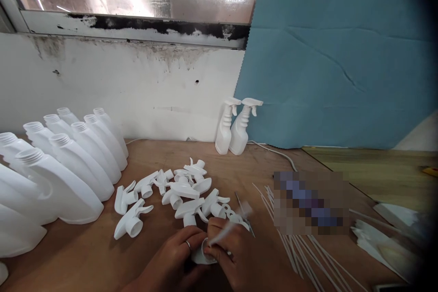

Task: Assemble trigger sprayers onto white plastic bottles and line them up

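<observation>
My left hand, with a ring on one finger, is closed around a white trigger sprayer head low in the middle of the wooden table. My right hand pinches a thin white dip tube, which is blurred and slants up to the right from the sprayer head. Just beyond my hands lies a pile of several loose white sprayer heads.
Several open white bottles stand in rows at the left. Two capped spray bottles stand against the wall by a blue sheet. Loose white dip tubes fan out at the right, near a blurred-out patch and white packaging.
</observation>
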Demonstrator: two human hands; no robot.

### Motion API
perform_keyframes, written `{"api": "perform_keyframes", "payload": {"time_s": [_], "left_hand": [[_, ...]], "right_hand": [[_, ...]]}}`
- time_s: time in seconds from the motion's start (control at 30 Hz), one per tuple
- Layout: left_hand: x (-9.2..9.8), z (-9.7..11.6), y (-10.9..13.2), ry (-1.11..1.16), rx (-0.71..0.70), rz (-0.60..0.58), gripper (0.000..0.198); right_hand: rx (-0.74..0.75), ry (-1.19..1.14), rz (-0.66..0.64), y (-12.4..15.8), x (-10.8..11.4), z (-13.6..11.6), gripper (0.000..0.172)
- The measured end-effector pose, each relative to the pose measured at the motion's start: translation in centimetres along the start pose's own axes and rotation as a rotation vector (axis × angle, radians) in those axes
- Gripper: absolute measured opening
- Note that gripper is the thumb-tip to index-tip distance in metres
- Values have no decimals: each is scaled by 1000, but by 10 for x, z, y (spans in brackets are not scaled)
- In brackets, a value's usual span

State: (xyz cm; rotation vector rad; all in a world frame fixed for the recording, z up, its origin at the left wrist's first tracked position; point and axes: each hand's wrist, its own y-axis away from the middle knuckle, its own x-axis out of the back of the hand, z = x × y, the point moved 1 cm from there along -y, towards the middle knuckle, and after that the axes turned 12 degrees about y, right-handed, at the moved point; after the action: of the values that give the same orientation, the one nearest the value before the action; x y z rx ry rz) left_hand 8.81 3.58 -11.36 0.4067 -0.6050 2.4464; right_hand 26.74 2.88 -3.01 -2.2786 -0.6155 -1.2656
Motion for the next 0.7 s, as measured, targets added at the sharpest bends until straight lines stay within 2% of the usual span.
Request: {"api": "perform_keyframes", "payload": {"time_s": [0.13, 0.23, 0.3, 0.33, 0.37, 0.43, 0.5, 0.6, 0.7], "left_hand": [[0, 1, -1, 27, -14, 0, 36], [3, 6, -2, 43, -50, 38, 33], [6, 12, -3, 68, -50, 94, 31], [7, 14, -3, 98, -47, 135, 30], [8, 17, -3, 133, -48, 183, 30], [7, 20, -2, 182, -84, 243, 32], [6, 22, 1, 162, -129, 230, 39], [14, 26, 9, -69, -196, 211, 53], [46, 32, 21, -558, -335, 349, 41]], "right_hand": [[-41, -34, -9, 0, -1, 3, 20], [-48, -155, -5, 3, 2, 7, 11], [-123, -249, 16, 6, 4, 10, 50], [-190, -285, 21, 8, 4, 12, 62], [-261, -313, 21, 11, 4, 14, 62], [-376, -385, 2, 15, 0, 17, 39], [-426, -521, 7, 21, -3, 21, 21], [-454, -765, 103, 30, -4, 27, 24], [-582, -864, 292, 42, 4, 37, 32]]}}
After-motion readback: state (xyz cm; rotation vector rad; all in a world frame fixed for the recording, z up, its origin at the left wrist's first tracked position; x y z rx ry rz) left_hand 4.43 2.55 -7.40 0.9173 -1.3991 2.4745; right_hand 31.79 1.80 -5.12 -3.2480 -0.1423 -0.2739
